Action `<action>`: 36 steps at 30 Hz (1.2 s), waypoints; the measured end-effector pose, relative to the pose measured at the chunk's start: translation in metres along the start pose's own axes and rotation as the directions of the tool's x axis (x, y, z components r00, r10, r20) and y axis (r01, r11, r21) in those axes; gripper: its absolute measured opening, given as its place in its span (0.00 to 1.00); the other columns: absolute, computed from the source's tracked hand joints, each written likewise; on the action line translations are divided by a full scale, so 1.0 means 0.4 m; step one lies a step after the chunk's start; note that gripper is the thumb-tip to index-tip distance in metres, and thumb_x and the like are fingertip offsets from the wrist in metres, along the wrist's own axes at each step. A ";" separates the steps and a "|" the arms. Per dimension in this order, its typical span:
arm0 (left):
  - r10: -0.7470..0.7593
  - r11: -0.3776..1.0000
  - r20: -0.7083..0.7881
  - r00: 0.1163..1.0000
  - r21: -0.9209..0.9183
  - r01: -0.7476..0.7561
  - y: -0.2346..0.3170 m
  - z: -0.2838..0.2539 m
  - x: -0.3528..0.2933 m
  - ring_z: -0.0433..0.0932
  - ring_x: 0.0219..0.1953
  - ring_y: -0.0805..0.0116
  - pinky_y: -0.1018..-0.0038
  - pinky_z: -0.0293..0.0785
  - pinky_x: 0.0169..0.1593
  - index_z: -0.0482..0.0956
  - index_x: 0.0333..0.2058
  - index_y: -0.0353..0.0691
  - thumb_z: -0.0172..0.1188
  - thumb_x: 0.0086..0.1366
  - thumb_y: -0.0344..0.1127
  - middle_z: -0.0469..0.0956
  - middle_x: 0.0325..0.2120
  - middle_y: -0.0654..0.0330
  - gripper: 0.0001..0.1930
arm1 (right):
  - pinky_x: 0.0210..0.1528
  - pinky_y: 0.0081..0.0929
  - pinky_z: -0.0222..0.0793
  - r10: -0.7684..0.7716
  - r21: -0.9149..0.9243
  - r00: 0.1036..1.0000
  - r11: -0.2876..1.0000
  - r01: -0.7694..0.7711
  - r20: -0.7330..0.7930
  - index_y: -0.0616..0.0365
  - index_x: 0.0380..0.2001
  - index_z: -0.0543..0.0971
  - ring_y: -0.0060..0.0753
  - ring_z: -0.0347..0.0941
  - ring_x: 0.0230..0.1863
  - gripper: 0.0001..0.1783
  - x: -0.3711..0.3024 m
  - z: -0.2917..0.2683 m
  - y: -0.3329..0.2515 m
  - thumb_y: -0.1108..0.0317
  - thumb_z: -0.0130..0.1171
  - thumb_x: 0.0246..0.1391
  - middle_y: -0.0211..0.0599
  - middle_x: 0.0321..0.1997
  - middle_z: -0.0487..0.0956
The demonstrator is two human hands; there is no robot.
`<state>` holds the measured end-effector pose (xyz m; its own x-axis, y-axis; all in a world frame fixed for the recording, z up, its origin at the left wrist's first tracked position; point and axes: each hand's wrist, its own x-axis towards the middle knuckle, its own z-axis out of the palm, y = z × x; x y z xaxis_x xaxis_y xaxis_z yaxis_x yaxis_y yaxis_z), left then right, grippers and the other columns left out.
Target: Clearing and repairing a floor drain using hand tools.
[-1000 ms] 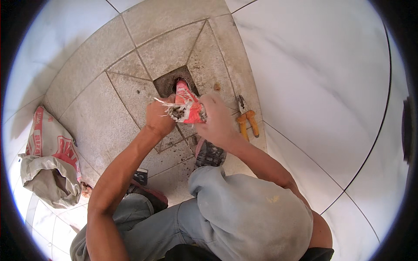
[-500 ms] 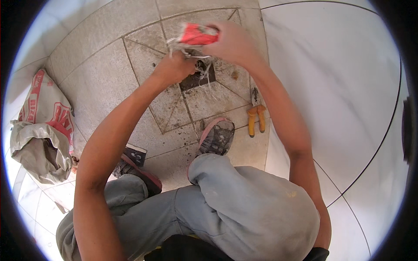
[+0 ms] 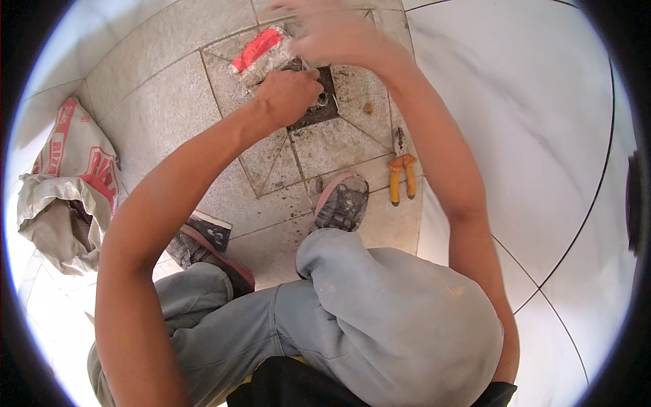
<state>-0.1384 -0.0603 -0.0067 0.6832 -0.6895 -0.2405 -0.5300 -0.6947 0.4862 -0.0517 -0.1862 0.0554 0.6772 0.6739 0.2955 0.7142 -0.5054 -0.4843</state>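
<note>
My left hand (image 3: 290, 96) is closed, its fingers curled at the edge of a dark square hole (image 3: 319, 115) in the tiled floor. What its fingers grip is hidden beneath them. Right beyond its knuckles lies a crumpled, frayed strip of red and white woven plastic (image 3: 261, 53), touching or very near the hand. My right hand (image 3: 336, 37) is above the far side of the hole, smeared by motion. Its fingers are too blurred to read. A small grey round edge shows in the hole by my left fingertips.
Pliers with orange-yellow handles (image 3: 401, 173) lie on the floor right of the hole. An open woven sack (image 3: 64, 217) with red print stands at the left. My shoe (image 3: 342, 202) is just nearer than the hole. White marbled tiles (image 3: 529, 136) cover the right side.
The red and white strip has swung left and down, from beside my right hand to beyond my left. My right hand has moved up and away from it. My left hand shifted slightly right.
</note>
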 end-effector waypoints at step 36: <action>0.080 0.977 0.201 0.976 -0.209 -0.037 -0.021 0.055 -0.031 0.77 0.29 0.39 0.50 0.74 0.36 0.77 0.27 0.32 0.51 0.63 0.38 0.77 0.24 0.41 0.14 | 0.12 0.28 0.48 0.719 0.559 -0.085 -0.602 -0.570 0.689 0.54 0.18 0.66 0.25 0.55 0.11 0.23 -0.294 0.151 -0.199 0.52 0.50 0.63 0.29 0.13 0.63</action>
<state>-0.1535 -0.0504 -0.0261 0.5233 -0.7700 -0.3650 -0.4383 -0.6106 0.6596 -0.1988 -0.1925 0.0093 0.3344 -0.0490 -0.9412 -0.9153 0.2212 -0.3367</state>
